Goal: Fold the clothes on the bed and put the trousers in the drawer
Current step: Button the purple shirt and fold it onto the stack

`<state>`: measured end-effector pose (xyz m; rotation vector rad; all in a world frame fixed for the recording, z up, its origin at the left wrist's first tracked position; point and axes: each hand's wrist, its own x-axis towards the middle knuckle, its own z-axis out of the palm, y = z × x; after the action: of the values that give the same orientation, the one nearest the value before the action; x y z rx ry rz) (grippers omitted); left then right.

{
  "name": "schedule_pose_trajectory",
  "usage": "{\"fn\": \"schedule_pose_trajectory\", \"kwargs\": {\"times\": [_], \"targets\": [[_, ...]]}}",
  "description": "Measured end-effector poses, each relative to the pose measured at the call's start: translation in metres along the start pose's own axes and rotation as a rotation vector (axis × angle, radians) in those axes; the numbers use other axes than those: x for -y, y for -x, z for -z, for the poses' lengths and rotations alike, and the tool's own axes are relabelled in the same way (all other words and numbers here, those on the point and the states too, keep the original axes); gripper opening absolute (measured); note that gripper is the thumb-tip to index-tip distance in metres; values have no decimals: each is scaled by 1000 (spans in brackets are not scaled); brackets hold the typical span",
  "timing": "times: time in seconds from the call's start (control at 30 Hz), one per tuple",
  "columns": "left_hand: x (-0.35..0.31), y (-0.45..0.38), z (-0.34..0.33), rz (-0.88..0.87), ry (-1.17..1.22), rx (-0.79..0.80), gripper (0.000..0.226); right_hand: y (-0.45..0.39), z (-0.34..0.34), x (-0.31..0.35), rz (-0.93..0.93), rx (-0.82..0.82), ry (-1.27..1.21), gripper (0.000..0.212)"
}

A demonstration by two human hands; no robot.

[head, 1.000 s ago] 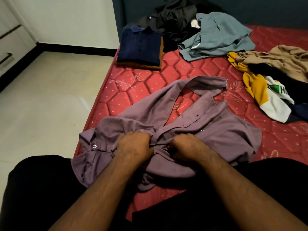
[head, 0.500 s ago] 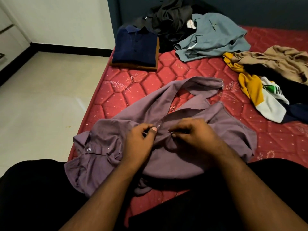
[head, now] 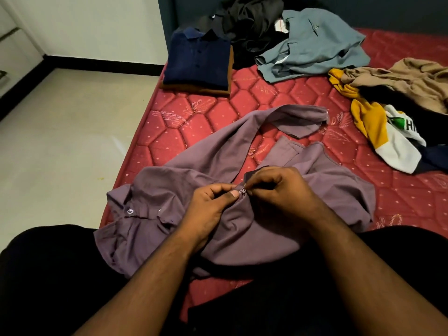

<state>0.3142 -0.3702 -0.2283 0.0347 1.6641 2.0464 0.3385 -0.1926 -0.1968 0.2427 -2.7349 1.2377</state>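
Observation:
A crumpled purple button shirt [head: 218, 156] lies on the red mattress [head: 189, 122] just in front of my black-clad knees. My left hand [head: 208, 209] and my right hand [head: 278, 190] meet over its front placket, and each pinches the cloth around a small button between thumb and fingers. One sleeve stretches toward the far right. A folded navy polo [head: 197, 61] sits on a folded brown garment at the mattress's far left edge. Farther back lie dark clothes [head: 247, 20] and a grey-blue shirt [head: 312, 47], both unfolded.
A heap with a tan garment [head: 407, 81] and a yellow-and-white shirt [head: 378, 132] lies at the right. White drawers [head: 9, 57] stand at the far left across the pale tiled floor [head: 60, 141]. A dark headboard backs the bed.
Both hands have come up from gripping the bunched shirt near my lap to pinching its placket at a button, fingertips close together. The shirt has shifted slightly.

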Motion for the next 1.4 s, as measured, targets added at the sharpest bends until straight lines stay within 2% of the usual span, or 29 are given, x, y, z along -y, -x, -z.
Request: {"fn": "schedule_pose_trajectory", "kwargs": {"times": [0.2, 0.57, 0.73, 0.9, 1.07, 1.13, 1.27, 1.3, 1.4], "targets": [[7, -3, 3, 162, 158, 22, 16, 0, -7, -3, 84, 35, 213, 14], [10, -7, 6, 181, 165, 15, 14, -2, -15, -5, 90, -2, 172, 13], [17, -4, 3, 88, 115, -41, 11, -2, -14, -7, 69, 50, 144, 16], [21, -4, 1, -45, 11, -83, 17, -2, -13, -9, 105, 51, 185, 12], [26, -4, 4, -171, -171, -69, 21, 0, -15, -9, 101, 70, 175, 14], [28, -4, 6, -243, -272, -64, 22, 1, -17, -9, 47, 48, 130, 14], [35, -3, 8, -351, -448, -80, 22, 2, -19, -8, -79, 106, 60, 40], [36, -3, 7, -361, -462, -97, 22, 1, -19, -10, -59, 116, 75, 39], [39, -3, 7, -366, -457, -124, 21, -1, -20, -14, -42, 102, 152, 16]]}}
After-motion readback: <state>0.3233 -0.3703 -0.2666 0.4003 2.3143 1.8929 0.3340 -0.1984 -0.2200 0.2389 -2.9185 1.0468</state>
